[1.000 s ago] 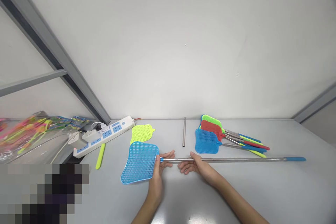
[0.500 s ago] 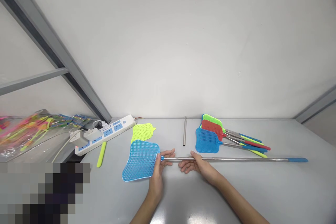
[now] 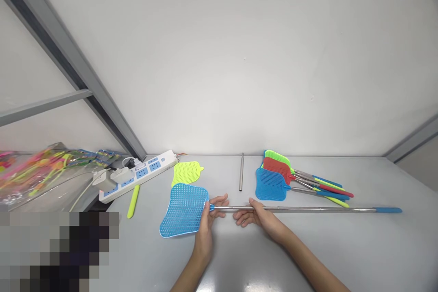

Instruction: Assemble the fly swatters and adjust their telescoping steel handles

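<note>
A blue fly swatter with a long, drawn-out metal rod lies across in front of me, its mesh head to the left and its blue grip at the far right. My left hand holds it where the head meets the rod, thumb on top and fingers beneath. Farther along the rod, my right hand has its thumb over the metal and its fingers under it. Beyond the hands lie a loose yellow swatter head and a short metal tube. A separate yellow handle grip is off to the left.
Several fly swatters in blue, red and green, with a red swatter among them, are piled at the right. A white power strip with plugs sits at the left, near plastic-bagged colourful items. The wall rises behind the table.
Both hands keep their hold on the blue swatter in nearly the same place. The whole view has shifted very slightly.
</note>
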`<state>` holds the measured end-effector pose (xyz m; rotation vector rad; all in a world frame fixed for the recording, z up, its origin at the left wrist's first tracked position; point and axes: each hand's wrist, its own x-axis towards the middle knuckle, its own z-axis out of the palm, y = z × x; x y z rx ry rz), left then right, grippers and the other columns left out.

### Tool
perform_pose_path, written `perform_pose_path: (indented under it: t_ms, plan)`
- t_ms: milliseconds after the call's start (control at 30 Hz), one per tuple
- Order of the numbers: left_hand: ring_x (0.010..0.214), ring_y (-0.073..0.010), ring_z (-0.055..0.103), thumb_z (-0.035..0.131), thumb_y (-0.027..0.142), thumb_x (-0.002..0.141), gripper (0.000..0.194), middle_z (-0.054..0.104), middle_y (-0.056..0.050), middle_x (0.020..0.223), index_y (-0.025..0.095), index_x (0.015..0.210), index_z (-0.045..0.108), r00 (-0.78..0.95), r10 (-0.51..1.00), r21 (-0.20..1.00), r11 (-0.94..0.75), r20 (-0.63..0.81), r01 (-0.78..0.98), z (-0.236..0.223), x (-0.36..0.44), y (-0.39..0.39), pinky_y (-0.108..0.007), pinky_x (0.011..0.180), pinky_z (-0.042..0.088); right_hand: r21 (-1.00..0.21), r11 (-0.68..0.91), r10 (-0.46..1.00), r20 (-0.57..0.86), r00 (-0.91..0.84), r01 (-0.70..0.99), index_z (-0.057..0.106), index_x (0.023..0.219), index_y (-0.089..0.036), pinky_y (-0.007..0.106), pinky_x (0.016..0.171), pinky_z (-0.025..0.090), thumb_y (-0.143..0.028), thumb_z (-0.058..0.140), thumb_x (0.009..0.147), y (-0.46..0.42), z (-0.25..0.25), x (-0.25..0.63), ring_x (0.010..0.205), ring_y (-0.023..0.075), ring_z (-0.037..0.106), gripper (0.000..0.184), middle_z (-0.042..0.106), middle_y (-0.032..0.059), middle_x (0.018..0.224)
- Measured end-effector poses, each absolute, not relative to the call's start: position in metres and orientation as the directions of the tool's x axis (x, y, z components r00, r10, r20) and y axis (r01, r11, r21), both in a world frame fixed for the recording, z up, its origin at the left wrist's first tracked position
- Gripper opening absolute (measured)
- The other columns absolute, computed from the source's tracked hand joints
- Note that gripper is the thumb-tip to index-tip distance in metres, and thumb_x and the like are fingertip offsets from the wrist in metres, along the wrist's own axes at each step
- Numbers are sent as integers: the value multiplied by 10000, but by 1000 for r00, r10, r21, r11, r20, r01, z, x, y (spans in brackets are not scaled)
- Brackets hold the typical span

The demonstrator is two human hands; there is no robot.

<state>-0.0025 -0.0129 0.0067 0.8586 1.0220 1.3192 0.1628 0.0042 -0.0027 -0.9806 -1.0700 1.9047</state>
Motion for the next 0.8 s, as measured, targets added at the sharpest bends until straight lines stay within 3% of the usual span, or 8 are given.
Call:
perform_pose_path:
  t_ms: [800]
  plan:
    - [981,-268,527,324,408,806,392,583,-107,1075,154,957,581,-17,994,937,93,-104,-337,7,-2,-13,-332,731,383,-900,-378,855,-249,-454,-218,638,685,-73,345,673,397,-587,343,724,5,-1,164,649,181,563,594,610,123,716]
